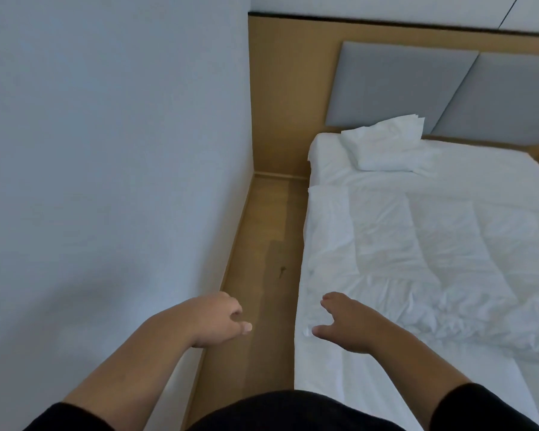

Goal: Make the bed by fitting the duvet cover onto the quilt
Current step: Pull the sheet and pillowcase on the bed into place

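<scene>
1. The quilt [433,244] is spread across the bed, taking up most of the right side of the view from about 2 o'clock down to 4 o'clock. It's white with stitched panels, fairly flat up top and bunched into wrinkles along its near edge around 4 o'clock.
2. A folded white bundle [386,144] sits at the head of the bed, roughly 1 o'clock, just past the quilt's far edge. It could be the duvet cover or a pillowcase; it's hard to tell from this angle.
3. The person's right hand [346,325] is at about 5 o'clock, over the near left edge of the bed. The fingers are spread and relaxed, the thumb sticks out to the left, and it grips nothing. Whether it's actually touching the sheet [324,368] or just above it isn't clear.
4. The left hand [218,318] is at about 7 o'clock, over the floor strip, well apart from the bed. Its fingers are loosely curled with the thumb pointing right, and it holds nothing.
5. Both forearms are bare, with dark sleeves at the bottom corners.
6. A narrow wooden floor [271,244] runs between the bed and a pale wall [106,150] at 9 o'clock.
7. Grey padded headboard panels [402,85] on a wood backing sit at 12 to 1 o'clock.
</scene>
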The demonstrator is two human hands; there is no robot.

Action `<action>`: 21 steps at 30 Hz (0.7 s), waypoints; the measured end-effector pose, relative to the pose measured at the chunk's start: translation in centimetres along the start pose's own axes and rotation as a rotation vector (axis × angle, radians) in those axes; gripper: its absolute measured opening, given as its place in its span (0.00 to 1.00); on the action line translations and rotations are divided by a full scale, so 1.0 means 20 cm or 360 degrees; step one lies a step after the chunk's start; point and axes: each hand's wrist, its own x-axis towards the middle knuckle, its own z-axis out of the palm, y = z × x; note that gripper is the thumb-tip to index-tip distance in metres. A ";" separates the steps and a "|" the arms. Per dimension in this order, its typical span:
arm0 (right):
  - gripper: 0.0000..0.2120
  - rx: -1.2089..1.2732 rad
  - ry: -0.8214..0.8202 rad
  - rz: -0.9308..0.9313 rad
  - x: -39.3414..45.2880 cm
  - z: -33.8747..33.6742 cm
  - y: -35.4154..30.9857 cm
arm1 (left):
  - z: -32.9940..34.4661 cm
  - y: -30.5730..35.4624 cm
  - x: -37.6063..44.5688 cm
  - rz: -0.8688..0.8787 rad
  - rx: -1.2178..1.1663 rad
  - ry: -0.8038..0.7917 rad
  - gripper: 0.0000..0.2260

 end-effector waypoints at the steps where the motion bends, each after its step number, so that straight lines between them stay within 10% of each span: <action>1: 0.36 -0.0005 0.0007 0.0013 0.06 -0.09 0.02 | -0.08 0.02 0.05 0.0000 -0.0004 0.0016 0.28; 21: 0.34 0.0482 0.0123 0.0403 1.53 -1.21 0.27 | -1.77 0.08 1.93 0.0194 0.0338 -0.0060 0.26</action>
